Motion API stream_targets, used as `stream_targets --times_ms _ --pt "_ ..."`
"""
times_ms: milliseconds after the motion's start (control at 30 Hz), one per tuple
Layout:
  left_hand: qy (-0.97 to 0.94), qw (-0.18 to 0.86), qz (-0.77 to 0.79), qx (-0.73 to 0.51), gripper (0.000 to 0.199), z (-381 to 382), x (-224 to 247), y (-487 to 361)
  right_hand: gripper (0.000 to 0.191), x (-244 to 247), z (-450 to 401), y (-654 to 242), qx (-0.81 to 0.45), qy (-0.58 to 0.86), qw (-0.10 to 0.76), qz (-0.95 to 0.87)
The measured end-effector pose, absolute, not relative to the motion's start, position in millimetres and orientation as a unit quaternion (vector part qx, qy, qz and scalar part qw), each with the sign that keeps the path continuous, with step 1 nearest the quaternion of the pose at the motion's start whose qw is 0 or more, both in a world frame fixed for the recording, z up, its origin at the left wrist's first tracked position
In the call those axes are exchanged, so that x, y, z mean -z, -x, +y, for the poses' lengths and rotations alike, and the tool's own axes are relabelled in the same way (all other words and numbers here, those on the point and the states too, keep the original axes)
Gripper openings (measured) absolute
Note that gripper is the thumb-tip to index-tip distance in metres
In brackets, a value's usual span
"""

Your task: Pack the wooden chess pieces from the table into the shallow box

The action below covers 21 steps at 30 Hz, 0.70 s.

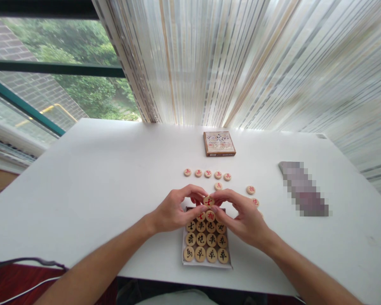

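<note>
Above the far edge of an open box (207,266) of round wooden Chinese chess pieces, my left hand (180,208) and my right hand (238,212) pinch one red-marked piece (208,201) between their fingertips. Rows of black-marked pieces (201,240) lie in the box, with a red-marked piece (211,216) in its far row. Beyond my hands, a row of several red-marked pieces (208,173) rests on the white table (114,182). Another piece (218,186) lies just past my fingers. Part of the far row is hidden by my hands.
A flat box lid (219,143) with printed characters lies near the table's back edge. Loose red pieces (250,189) sit beside my right hand, some partly covered. A blurred flat object (305,188) lies at the right. Curtains and a window stand behind the table.
</note>
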<state>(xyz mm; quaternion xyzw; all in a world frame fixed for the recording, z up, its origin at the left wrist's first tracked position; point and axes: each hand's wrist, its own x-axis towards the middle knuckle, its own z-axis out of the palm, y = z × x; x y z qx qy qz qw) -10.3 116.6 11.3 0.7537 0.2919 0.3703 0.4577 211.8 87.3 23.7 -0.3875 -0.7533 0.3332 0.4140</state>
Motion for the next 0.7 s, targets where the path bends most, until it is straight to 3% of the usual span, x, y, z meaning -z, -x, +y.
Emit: stream_targets --times_ms 700 --pt "-0.764 0.443 0.281 -0.376 0.029 117.0 -8.6 9.4 0.019 -24.3 85.4 -211.7 -0.366 0.401 0.408 -0.734"
